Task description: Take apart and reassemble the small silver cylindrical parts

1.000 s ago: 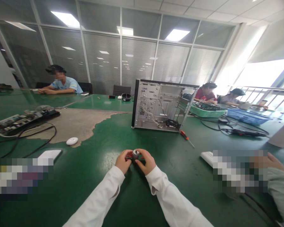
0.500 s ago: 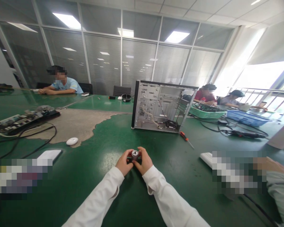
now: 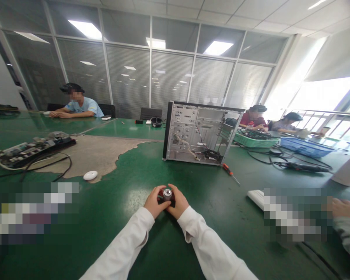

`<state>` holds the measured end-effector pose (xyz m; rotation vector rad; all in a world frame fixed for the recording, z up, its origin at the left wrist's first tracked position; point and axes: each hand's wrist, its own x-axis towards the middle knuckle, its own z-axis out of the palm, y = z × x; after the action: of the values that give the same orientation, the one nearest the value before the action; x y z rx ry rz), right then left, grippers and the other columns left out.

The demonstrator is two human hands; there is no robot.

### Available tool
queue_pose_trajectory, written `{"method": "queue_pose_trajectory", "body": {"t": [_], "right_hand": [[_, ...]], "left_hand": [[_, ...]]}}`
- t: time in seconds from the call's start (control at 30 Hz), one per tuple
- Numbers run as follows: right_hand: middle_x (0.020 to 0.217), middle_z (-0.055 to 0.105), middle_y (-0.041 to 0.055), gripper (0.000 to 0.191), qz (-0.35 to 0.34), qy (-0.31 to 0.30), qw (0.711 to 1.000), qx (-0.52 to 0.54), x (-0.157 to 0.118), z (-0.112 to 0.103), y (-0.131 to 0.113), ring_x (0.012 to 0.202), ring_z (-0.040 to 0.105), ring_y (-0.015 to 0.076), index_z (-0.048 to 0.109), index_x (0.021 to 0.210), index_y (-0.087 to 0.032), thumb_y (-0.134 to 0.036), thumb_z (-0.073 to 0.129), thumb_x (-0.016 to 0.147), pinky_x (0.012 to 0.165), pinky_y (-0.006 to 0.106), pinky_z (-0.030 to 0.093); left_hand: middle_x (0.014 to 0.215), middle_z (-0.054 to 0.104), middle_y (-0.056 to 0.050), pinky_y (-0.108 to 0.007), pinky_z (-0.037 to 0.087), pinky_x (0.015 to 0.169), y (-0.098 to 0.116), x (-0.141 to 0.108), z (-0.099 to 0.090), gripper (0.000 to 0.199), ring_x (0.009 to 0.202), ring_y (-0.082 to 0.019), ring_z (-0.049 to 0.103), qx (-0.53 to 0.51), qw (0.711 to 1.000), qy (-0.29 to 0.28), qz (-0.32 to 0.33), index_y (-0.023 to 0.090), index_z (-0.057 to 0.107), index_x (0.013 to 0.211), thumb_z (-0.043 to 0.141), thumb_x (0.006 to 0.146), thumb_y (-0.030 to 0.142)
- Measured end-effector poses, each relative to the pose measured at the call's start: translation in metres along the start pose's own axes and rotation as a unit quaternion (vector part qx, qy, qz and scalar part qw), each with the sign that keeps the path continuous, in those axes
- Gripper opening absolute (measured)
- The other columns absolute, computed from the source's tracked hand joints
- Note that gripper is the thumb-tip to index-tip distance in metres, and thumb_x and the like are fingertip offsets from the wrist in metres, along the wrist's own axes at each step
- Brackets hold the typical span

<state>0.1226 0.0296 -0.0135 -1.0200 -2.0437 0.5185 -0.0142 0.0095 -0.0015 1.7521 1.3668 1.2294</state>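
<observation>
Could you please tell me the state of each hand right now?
Left hand: closed, holding one side of the small metal cylinder.
Right hand: closed, holding its other side.

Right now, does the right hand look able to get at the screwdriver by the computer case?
Probably yes: nothing seems to stand between the right hand and the screwdriver on the green table. But that hand holds the metal cylinder with the left hand, so it would likely have to let go.

Green table (image 3: 137,167) bearing computer case (image 3: 202,132), screwdriver (image 3: 227,169), white disc (image 3: 90,175), green basket (image 3: 255,143), blue basket (image 3: 306,147)
</observation>
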Motion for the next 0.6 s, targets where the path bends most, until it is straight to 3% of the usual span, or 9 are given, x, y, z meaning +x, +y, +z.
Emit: {"method": "queue_pose_trajectory", "body": {"t": [0.13, 0.4, 0.6], "right_hand": [[0.098, 0.051, 0.0046, 0.069, -0.002, -0.011, 0.999, 0.033, -0.0017, -0.0026, -0.0020, 0.087, 0.049, 0.0178, 0.027, 0.117, -0.020, -0.010, 0.048, 0.052, 0.077, 0.033, 0.041], [0.083, 0.054, 0.0029, 0.067, 0.044, 0.010, 0.999, 0.024, -0.0006, -0.0054, -0.0004, 0.069, 0.050, 0.0157, 0.029, 0.116, -0.018, -0.016, 0.053, 0.053, 0.065, 0.032, 0.043], [0.097, 0.052, 0.0037, 0.068, 0.024, -0.023, 0.998, 0.058, -0.0019, -0.0071, 0.0002, 0.084, 0.048, 0.0160, 0.029, 0.116, -0.021, -0.008, 0.046, 0.052, 0.068, 0.029, 0.043]], "left_hand": [[0.096, 0.056, -0.006, -0.030, 0.042, 0.069, -0.0005, 0.0007, -0.0004, 0.047, 0.086, -0.019, 0.053, -0.008, 1.000, 0.005, -0.010, 0.018, 0.047, 0.100, 0.061, 0.056, 0.015], [0.100, 0.056, -0.007, -0.030, 0.040, 0.073, 0.0054, 0.0005, -0.0047, 0.046, 0.094, -0.019, 0.051, -0.033, 0.999, -0.025, -0.005, 0.018, 0.043, 0.103, 0.054, 0.059, 0.009], [0.102, 0.051, -0.007, -0.032, 0.042, 0.072, 0.0039, -0.0007, -0.0021, 0.047, 0.092, -0.020, 0.050, 0.021, 0.999, -0.018, 0.024, 0.019, 0.046, 0.101, 0.060, 0.057, 0.017]]}}
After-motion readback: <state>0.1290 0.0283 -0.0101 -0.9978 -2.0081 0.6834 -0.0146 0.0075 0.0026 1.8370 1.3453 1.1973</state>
